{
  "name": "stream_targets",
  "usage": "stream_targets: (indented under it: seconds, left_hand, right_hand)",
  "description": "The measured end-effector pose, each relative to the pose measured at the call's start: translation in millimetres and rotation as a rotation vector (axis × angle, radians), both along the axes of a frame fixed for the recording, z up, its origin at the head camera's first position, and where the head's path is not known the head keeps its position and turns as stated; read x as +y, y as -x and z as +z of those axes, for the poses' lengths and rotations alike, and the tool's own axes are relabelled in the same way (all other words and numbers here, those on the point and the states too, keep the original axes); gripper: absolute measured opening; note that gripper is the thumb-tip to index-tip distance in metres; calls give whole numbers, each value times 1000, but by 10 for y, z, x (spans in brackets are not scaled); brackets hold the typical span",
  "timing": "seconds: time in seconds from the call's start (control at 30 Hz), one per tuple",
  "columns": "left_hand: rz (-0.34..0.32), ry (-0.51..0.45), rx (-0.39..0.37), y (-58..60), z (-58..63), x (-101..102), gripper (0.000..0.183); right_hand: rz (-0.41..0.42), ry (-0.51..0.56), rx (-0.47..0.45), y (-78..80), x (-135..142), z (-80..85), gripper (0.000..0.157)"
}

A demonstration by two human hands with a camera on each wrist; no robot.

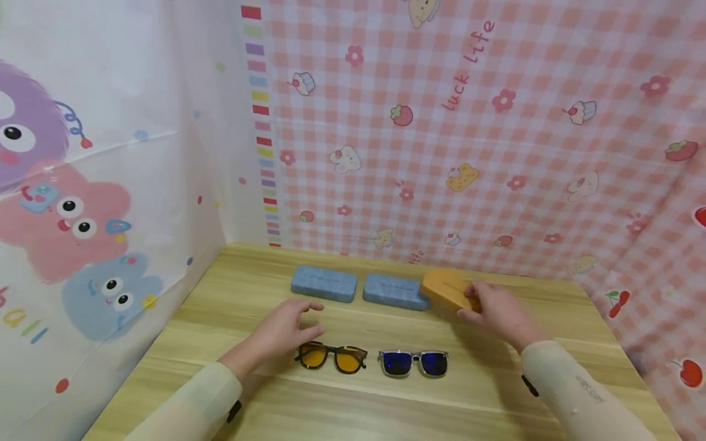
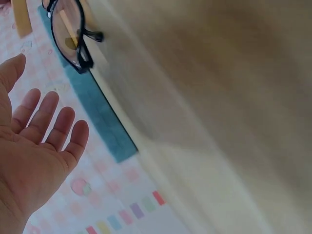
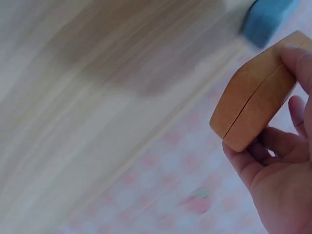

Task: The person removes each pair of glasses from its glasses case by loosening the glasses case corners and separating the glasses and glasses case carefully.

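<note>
My right hand (image 1: 501, 311) grips an orange glasses case (image 1: 449, 289) by its right end, tilted and raised near the back of the table. In the right wrist view a seam runs along the closed case (image 3: 251, 92), with thumb and fingers on both sides. My left hand (image 1: 287, 324) hovers with relaxed fingers, holding nothing, just above and left of the black-framed glasses with orange lenses (image 1: 331, 358). Beside them lie clear-framed sunglasses with dark blue lenses (image 1: 413, 363). Two blue glasses cases, a left one (image 1: 323, 283) and a right one (image 1: 394, 291), lie behind; the orange case overlaps the right one's edge.
The wooden table (image 1: 353, 410) meets a pink checked cloth (image 1: 397, 153) at its back edge. A white cloth with cartoon figures (image 1: 182, 153) hangs along the left side, and pink cloth continues on the right.
</note>
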State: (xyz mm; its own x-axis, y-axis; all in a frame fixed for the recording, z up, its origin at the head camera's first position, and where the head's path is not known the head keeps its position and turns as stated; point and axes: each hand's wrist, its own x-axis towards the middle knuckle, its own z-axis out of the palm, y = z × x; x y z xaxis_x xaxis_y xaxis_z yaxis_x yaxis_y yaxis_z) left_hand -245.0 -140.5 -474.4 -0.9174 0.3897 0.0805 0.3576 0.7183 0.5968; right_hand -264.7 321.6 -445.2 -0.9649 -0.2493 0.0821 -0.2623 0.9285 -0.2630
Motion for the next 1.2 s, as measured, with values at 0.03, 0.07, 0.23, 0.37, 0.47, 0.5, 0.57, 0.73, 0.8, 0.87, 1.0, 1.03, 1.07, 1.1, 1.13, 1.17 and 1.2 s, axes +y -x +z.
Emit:
stream_targets:
  seconds: [0.03,0.07,0.23,0.37,0.47,0.5,0.57,0.73,0.8,0.87,1.0,1.03,1.07,1.1,1.13,1.17,1.2]
  left_hand:
    - [-13,6,-1,19,24,36,45]
    - [-25,10,-4,43,44,77,45]
    - [-89,58,-8,202,108,356,51]
    - [-144,155,23,337,117,606,60]
    - [-165,252,51,414,86,765,65]
    - [-168,287,59,430,77,811,67]
    - [-170,355,81,458,40,891,68]
    - [-171,449,116,487,-41,1042,67]
    - [-170,447,120,497,-56,1092,68]
    - [-168,425,116,507,-67,1135,68]
    - [-165,368,77,524,-94,1189,70]
    - [-162,355,66,527,-101,1196,71]
    - [-161,346,59,530,-109,1201,71]
    - [-158,337,57,535,-117,1204,72]
    - [-154,326,54,537,-124,1207,72]
    - [-150,321,56,541,-133,1207,72]
    - [-146,315,57,542,-137,1208,72]
  right_hand:
    - [28,4,-4,-10,-87,12,41]
    - [60,10,-7,-17,-172,14,40]
    - [181,2,-38,-29,-526,-33,36]
    - [241,-21,-70,-5,-725,-113,36]
    - [280,-27,-83,23,-834,-189,35]
    - [290,-32,-80,32,-865,-212,36]
    - [306,-31,-87,50,-912,-258,37]
    - [305,-14,-100,73,-943,-314,41]
    - [288,-2,-107,77,-924,-319,43]
    - [273,8,-105,75,-895,-309,46]
    - [245,15,-97,55,-834,-289,51]
    - [240,16,-96,50,-823,-290,51]
    - [236,16,-96,45,-815,-294,52]
    - [234,20,-98,41,-811,-298,52]
    - [235,20,-99,39,-809,-302,52]
    - [237,25,-103,37,-811,-307,52]
    - [243,27,-103,37,-812,-313,52]
